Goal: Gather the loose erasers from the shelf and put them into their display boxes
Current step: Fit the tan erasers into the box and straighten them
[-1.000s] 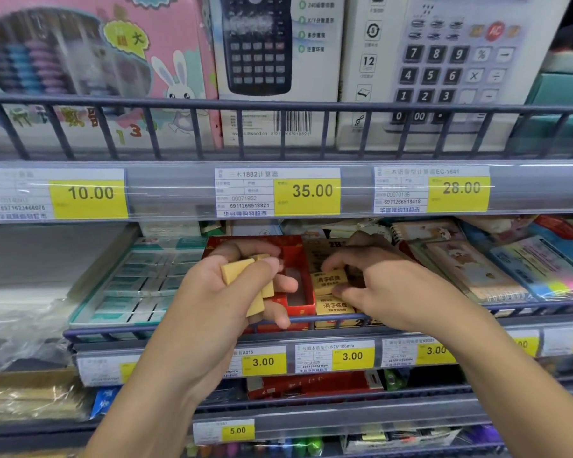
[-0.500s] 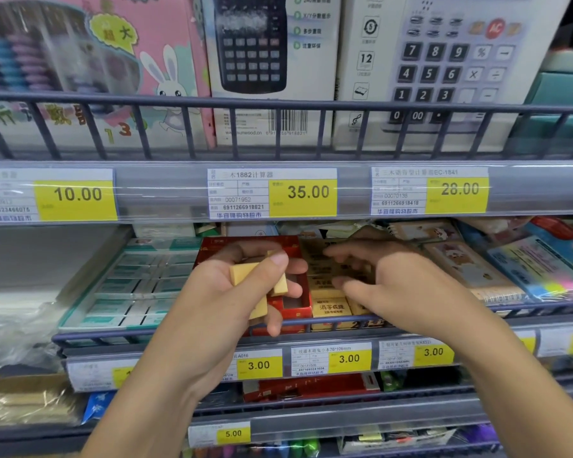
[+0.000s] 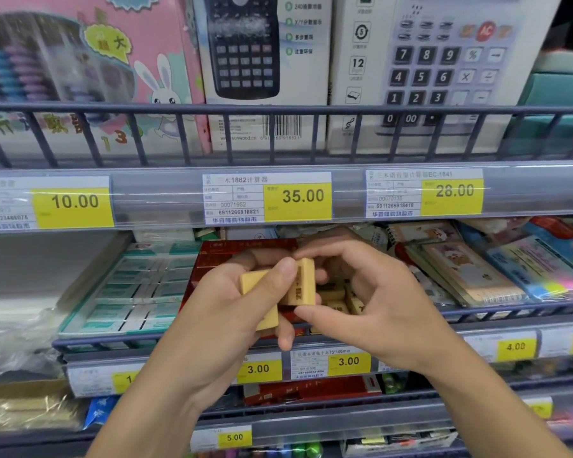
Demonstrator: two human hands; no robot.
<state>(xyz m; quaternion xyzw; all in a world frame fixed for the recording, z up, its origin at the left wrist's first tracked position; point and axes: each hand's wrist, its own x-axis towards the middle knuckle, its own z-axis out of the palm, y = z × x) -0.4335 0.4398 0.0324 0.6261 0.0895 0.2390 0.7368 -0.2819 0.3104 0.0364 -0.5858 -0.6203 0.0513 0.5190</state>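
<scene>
While both the left hand (image 3: 232, 312) and right hand (image 3: 374, 302) grip yellow erasers (image 3: 300, 285), tags (image 3: 298, 196) read 35.00 (also 28.00).

Both forearms were bare from the bottom edge of the view up to the wrists, with no sleeve showing on either. The left hand (image 3: 232, 302) wore no glove, ring or band, and neither did the right hand (image 3: 374, 302). The fingernails that showed were short and unpainted. Both wrists were slim, without a watch or bracelet.
</scene>
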